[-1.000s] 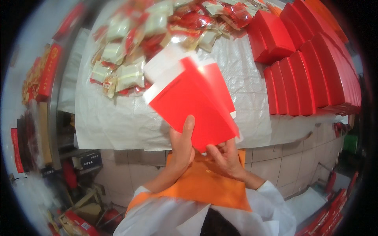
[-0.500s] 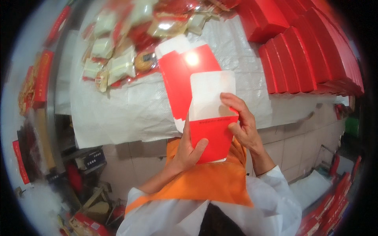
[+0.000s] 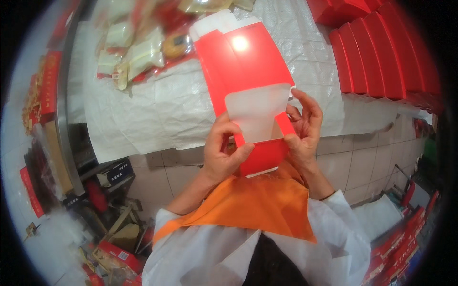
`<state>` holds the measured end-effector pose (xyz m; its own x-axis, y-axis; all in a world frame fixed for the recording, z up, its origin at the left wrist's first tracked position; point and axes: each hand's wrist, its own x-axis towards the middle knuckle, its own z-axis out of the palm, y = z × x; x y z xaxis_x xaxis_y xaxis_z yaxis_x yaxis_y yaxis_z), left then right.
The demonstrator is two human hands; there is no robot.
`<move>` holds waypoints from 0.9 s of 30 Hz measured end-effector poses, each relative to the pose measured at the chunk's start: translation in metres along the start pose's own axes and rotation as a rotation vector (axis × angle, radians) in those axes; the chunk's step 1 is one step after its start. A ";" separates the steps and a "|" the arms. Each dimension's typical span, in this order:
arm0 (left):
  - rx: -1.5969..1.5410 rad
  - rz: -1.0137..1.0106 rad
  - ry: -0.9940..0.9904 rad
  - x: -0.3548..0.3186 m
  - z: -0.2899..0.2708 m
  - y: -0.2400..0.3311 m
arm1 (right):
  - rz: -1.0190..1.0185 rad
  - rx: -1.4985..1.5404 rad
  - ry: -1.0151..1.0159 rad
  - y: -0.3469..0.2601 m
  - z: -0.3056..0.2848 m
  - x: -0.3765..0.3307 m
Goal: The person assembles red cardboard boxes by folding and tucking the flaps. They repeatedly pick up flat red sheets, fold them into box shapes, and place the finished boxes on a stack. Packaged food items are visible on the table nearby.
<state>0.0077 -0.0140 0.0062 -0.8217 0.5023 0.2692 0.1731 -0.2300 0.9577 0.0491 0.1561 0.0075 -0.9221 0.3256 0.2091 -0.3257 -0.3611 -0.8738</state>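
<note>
A small red carton [image 3: 263,156] with a white inside is held up in front of my orange apron. Its long end flap stands raised, and short red side flaps stick up beside the mouth. My left hand [image 3: 220,147] is closed on the left side, thumb against the front edge. On the opposite side, my right hand [image 3: 304,128] pinches the red side flap between thumb and fingers. Just beyond lies a flat, unfolded red carton [image 3: 248,62] with white end flaps, partly covered by the held one.
A white woven sheet [image 3: 143,124] covers the table. Wrapped pastries [image 3: 145,52] lie in a heap at the far left. Red cartons [image 3: 377,57] stand in a row at the far right. A metal rail [image 3: 62,119] runs along the left; red packages [image 3: 400,248] sit low on the right.
The flattened carton in my hands has been opened out into a box shape, its side flaps now showing. My right hand has moved from the white flap to the right side flap.
</note>
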 end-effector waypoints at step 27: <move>0.554 -0.001 0.015 0.029 0.016 0.014 | 0.222 -0.242 -0.161 -0.002 -0.019 0.006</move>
<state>-0.0052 0.0110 0.0291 -0.8288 0.4895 0.2710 0.4292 0.2456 0.8692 0.0480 0.1755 0.0020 -0.9921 0.1140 0.0523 -0.0729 -0.1845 -0.9801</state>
